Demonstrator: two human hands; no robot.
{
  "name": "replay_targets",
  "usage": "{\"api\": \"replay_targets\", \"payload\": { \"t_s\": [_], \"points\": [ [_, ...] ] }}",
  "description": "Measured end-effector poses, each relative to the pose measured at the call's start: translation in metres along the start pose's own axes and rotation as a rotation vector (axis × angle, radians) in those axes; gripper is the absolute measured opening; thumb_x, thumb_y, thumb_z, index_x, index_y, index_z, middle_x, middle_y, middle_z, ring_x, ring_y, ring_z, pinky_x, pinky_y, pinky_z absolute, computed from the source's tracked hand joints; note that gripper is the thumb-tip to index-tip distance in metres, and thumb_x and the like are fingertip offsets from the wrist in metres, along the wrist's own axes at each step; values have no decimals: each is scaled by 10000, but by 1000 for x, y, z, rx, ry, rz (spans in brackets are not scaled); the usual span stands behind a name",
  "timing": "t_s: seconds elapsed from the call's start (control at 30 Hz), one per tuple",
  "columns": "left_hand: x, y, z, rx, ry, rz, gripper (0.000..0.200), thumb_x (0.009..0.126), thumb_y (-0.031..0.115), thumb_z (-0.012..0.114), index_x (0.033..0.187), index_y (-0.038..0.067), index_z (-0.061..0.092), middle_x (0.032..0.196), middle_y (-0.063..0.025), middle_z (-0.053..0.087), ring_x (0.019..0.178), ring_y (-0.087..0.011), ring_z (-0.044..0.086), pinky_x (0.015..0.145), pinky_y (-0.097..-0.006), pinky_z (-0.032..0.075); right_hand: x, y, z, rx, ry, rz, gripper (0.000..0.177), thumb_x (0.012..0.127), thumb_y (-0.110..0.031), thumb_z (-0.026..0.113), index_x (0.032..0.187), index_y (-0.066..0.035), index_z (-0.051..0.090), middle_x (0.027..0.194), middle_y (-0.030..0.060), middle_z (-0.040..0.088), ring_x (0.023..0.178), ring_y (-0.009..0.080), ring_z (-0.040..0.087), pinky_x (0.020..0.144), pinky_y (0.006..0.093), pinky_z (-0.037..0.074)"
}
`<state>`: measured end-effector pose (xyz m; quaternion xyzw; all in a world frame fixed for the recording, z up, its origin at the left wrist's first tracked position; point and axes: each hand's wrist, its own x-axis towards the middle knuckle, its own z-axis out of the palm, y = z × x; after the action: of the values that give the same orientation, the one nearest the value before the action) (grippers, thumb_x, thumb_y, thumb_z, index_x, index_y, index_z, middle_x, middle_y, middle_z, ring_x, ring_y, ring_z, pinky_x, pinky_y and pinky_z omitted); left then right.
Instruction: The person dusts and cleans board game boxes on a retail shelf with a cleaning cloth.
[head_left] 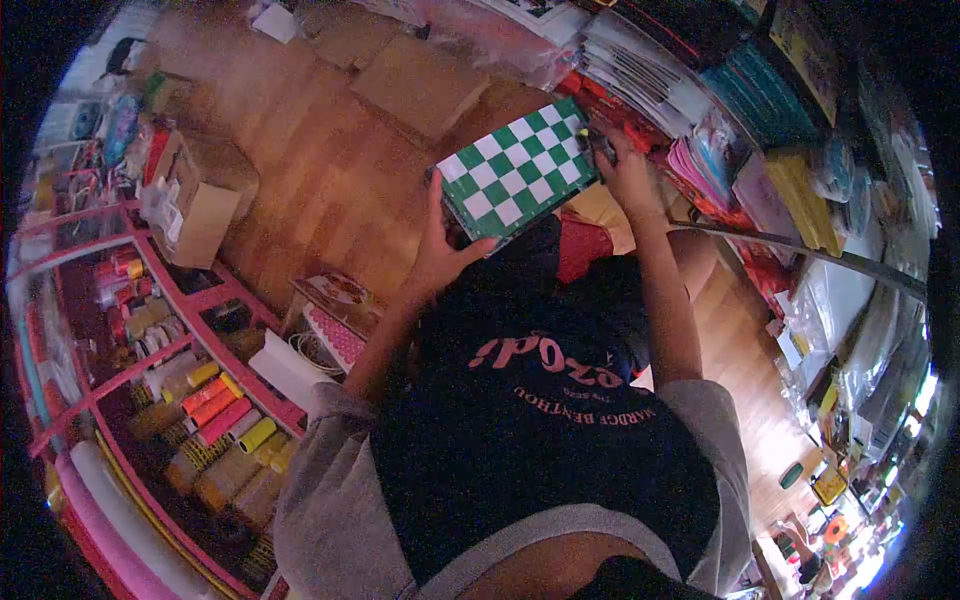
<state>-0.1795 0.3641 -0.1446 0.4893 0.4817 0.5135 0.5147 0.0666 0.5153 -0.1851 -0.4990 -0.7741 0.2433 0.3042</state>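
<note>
A green-and-white checkered box is held up in front of the body, tilted, its checkered face toward the camera. My left hand grips its left end, with the thumb along the near edge and fingers at the left side. At the right end is my right hand, its fingers closed around a small dark object that lies against the box's edge. What that object is cannot be made out.
Flattened cardboard and an open cardboard box are on the wooden floor. A pink rack with colored rolls stands at left. Stacked papers and plastic-wrapped goods line the right. A white box is near my left forearm.
</note>
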Motion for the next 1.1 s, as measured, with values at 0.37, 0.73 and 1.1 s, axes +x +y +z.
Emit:
{"api": "replay_targets", "payload": {
  "t_s": [0.37,0.73,1.1],
  "points": [
    [3,10,-1,124,1,36,1033,600,125,720,1300,61,-36,1262,-163,243,1139,-250,300,931,-354,278,-11,-70,1,-70,-160,56,403,739,-127,533,1133,-113,450,1087,178,488,909,335,519,776,379,425],
    [4,-2,3,-95,-48,41,1057,647,150,693,1291,126,-145,1290,-164,192,1153,-243,280,943,-348,272,-37,-130,31,294,-252,-290,429,681,-29,556,1100,-75,475,1153,102,464,1124,256,383,980,373,249],
    [-7,1,2,468,46,80,790,835,187,455,1272,130,-200,1335,-159,60,1181,-252,225,971,-344,194,-50,-128,14,521,-469,-305,451,637,-18,603,1075,-56,500,1125,88,495,1079,251,440,940,370,312]
  ]
}}
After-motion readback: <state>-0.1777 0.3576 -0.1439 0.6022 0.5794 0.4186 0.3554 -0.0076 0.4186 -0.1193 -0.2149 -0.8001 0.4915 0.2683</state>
